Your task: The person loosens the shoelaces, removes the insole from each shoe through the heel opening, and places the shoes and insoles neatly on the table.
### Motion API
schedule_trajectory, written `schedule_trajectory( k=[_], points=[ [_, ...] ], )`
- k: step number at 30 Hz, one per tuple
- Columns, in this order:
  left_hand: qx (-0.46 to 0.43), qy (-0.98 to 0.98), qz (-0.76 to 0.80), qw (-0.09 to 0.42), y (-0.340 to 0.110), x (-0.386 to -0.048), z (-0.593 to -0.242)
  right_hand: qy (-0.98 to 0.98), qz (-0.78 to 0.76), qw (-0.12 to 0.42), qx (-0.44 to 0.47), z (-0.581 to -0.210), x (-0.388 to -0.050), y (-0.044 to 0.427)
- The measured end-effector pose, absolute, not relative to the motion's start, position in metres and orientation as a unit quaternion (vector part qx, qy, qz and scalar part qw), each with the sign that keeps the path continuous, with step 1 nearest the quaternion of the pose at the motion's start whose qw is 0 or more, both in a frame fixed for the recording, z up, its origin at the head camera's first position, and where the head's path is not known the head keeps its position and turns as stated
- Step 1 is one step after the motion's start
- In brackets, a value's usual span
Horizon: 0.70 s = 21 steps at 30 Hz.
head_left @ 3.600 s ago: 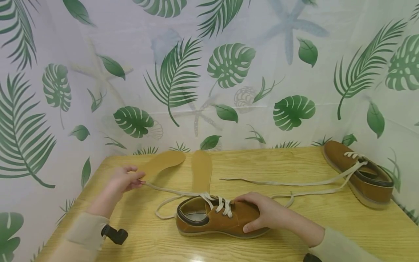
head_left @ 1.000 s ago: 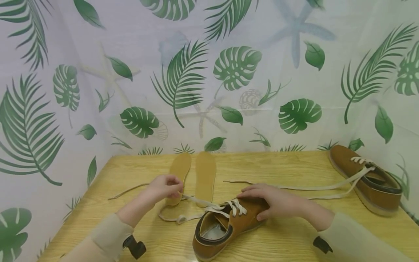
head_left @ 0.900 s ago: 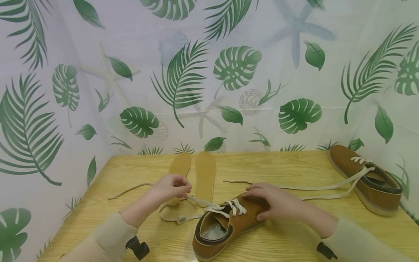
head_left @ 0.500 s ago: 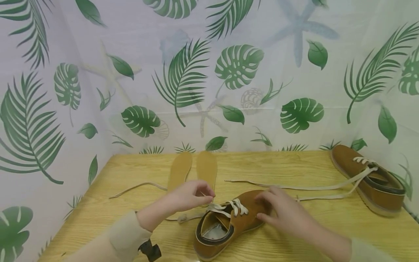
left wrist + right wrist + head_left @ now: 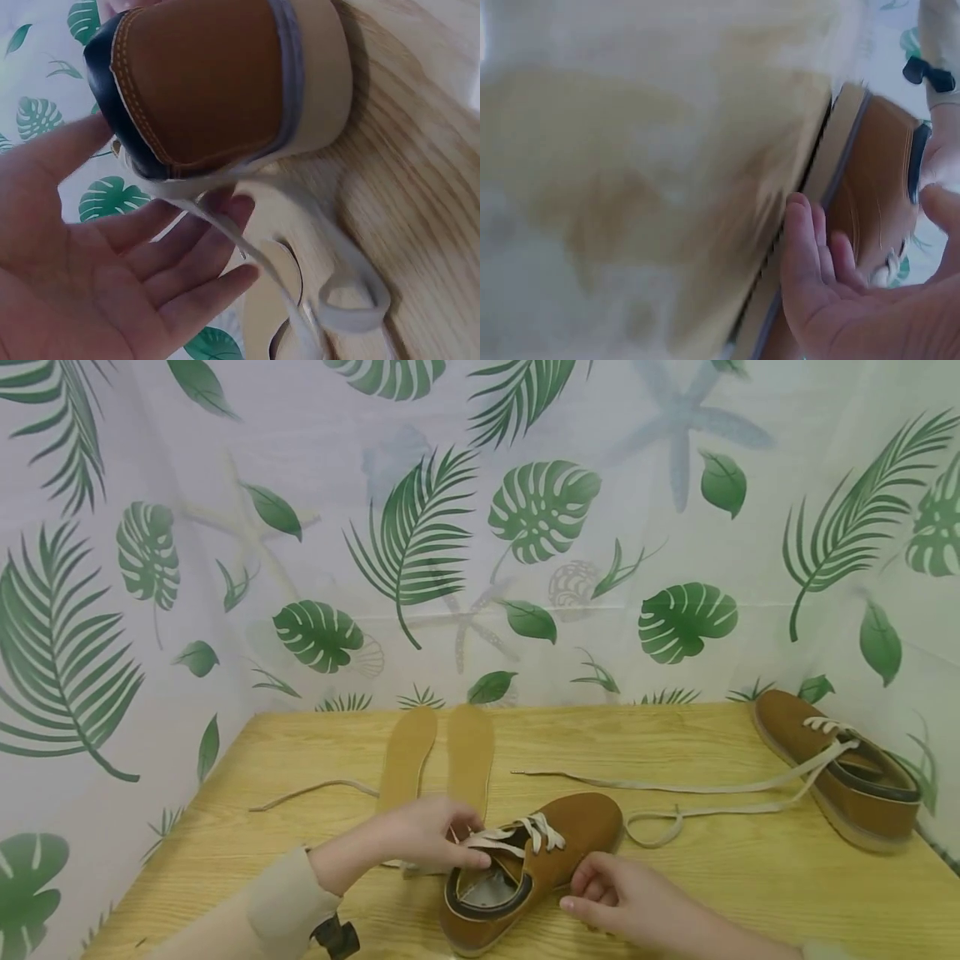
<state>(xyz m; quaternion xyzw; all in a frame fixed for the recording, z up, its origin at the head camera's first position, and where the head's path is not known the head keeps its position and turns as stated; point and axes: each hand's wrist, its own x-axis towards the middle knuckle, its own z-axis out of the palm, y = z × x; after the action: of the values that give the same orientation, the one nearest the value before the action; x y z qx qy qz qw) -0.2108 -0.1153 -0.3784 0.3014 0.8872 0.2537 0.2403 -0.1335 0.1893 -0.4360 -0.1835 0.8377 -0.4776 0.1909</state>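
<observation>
A brown shoe (image 5: 588, 822) with a dark collar and cream laces (image 5: 542, 833) lies on the table, its heel towards me. Beside its opening on the left is my left hand (image 5: 427, 833), the thumb at the collar. The left wrist view shows that hand's fingers (image 5: 202, 292) loosely extended, with a loose lace (image 5: 349, 255) passing by them below the heel. My right hand (image 5: 626, 897) is at the shoe's right side, fingers bent loosely. Seen from the right wrist, its fingertips lie near the sole edge (image 5: 836, 150) and hold nothing.
Two tan insoles, a left one (image 5: 408, 752) and a right one (image 5: 471, 747), lie behind my left hand. The second brown shoe (image 5: 862, 789) is at the far right, its long laces (image 5: 720, 791) stretching left. A patterned curtain (image 5: 450, 527) stands behind the table (image 5: 300, 893).
The shoe has turned heel towards me. My left hand, earlier pulling a lace out left, has come right to the shoe's opening. The right hand has left the toe and moved nearer me.
</observation>
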Motion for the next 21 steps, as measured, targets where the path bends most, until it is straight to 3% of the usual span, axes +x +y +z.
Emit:
schedule_trajectory(
  k=[5,12,21],
  points=[
    [0.298,0.876,0.243,0.291,-0.118,-0.204,-0.378,0.759,-0.591,0.246,-0.122,-0.442,-0.127,0.178],
    [0.306,0.886,0.236,0.254,-0.108,-0.190,-0.379,0.723,-0.645,0.238,-0.066,-0.446,-0.121,0.162],
    [0.269,0.899,0.235,0.254,-0.102,-0.180,-0.385,0.737,-0.633,0.236,-0.010,-0.445,-0.125,0.156]
  ],
)
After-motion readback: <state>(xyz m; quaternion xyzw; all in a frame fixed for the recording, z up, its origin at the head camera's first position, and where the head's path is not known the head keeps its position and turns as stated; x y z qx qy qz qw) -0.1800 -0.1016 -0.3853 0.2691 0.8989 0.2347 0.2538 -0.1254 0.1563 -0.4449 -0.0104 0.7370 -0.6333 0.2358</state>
